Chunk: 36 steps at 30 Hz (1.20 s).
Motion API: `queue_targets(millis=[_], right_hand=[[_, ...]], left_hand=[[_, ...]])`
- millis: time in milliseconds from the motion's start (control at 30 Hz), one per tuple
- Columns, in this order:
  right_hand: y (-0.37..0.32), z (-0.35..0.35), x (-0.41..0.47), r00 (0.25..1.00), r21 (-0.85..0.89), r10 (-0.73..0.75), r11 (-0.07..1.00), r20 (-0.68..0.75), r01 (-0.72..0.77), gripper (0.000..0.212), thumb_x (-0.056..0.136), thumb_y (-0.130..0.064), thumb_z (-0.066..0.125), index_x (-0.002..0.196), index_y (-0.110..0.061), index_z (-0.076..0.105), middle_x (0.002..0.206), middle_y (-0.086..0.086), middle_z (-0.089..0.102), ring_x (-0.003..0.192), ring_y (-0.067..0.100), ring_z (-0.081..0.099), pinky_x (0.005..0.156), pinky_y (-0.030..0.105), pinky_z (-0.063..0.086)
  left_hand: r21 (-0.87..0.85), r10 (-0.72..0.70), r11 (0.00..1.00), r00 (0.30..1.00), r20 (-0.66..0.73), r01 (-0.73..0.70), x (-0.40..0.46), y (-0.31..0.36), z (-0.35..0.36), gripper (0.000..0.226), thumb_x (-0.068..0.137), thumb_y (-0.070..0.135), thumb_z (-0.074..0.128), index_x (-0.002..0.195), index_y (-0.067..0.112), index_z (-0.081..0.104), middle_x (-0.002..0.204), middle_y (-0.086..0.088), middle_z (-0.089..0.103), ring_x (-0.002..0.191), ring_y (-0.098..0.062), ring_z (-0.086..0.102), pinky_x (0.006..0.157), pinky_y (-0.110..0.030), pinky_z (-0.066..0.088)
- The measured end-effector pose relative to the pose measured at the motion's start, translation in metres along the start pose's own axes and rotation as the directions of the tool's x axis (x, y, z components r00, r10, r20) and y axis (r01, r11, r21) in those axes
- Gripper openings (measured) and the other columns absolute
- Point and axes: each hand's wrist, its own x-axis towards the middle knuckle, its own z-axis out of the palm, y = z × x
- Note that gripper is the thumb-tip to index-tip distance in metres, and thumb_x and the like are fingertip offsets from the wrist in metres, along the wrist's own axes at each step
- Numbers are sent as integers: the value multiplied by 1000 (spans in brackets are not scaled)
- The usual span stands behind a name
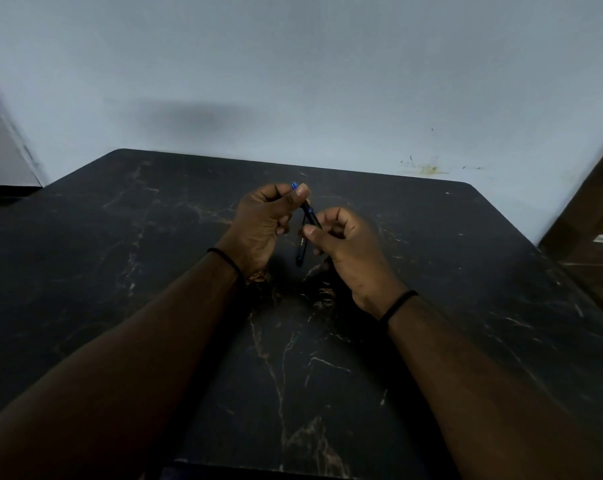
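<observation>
Holding a dark pen (308,208) over a black marble-patterned table (154,271), a person works with both bare hands near the table's middle, slightly toward 12 o'clock. The left hand (262,223) curls thumb and fingers tightly round the pen's upper end, and its blue tip pokes out toward 11 o'clock. The right hand (348,247), at 3 o'clock from the left, pinches a second dark barrel (300,252) between thumb and curled fingers. That barrel slants down toward 6 o'clock and crosses the pen where the hands meet. Whether it is another pen or a part of the first cannot be told, nor whether its lower end touches the tabletop. A pale blue wall (293,64) stands at 12 o'clock. Both holds look like fingertip pinches on slim, smooth barrels, so a sharp twist or pull could probably slip one free. It might then roll away, dark against the dark surface.
</observation>
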Motion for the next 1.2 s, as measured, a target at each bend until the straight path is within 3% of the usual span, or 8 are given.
queue_targets(millis=[133,200,300,500,633,800,967,1200], right_hand=[[0,-1,-1,1000,63,13,998,9,-14,20,91,-22,72,98,-23,54,88,10,70,49,-1,54,45,13,39],[-1,0,-2,999,56,39,998,36,-41,12,98,-34,60,99,-21,61,84,6,73,47,-3,51,45,10,36],[-1,1,-2,998,11,55,998,36,-56,32,107,-33,42,95,-21,69,79,-1,70,46,-4,47,45,9,32],[-3,1,-4,1000,-16,-6,1000,19,6,2,98,-19,62,98,-17,63,85,4,71,53,-5,54,47,10,39],[-5,4,-6,999,40,29,999,41,-30,15,98,-26,63,109,-18,57,82,9,71,46,-3,52,43,10,36],[-8,3,-7,997,42,58,997,52,-60,33,108,-29,40,100,-14,68,75,8,66,49,10,34,41,14,28],[-7,2,-7,999,12,25,1000,41,-26,6,100,-19,58,100,-13,59,80,7,69,46,-1,46,42,12,34],[-5,3,-6,999,27,35,999,39,-36,21,99,-32,59,112,-15,60,79,9,70,44,-2,49,43,12,36]], left_hand=[[-1,-3,1000,1000,8,3,0,-2,0,23,73,32,73,84,12,70,71,0,50,53,-7,35,50,-23,27],[6,-1,1000,1000,7,1,1,-3,0,21,74,32,74,83,13,71,69,1,53,52,-6,36,48,-22,28],[12,-5,1000,1000,-4,6,2,-4,-1,22,74,32,74,85,13,70,72,4,59,53,-5,37,47,-20,29],[-6,-3,1000,1000,7,3,3,-4,-3,29,69,37,78,85,14,72,85,-8,51,55,-7,37,49,-21,31],[-4,1,1000,1000,22,-1,5,-6,-3,24,73,35,78,85,15,74,79,-6,49,54,-7,37,47,-21,30],[-6,17,1000,1000,26,-17,7,-9,-6,31,69,41,80,86,15,74,77,-2,53,52,-5,38,47,-21,30],[-22,3,1000,1000,12,-2,6,-8,-5,33,69,36,79,90,11,73,78,-2,55,52,-5,39,45,-18,31],[-13,-1,1000,1000,3,2,5,-6,-4,31,72,34,76,91,9,71,79,-3,55,52,-6,37,46,-20,30]])
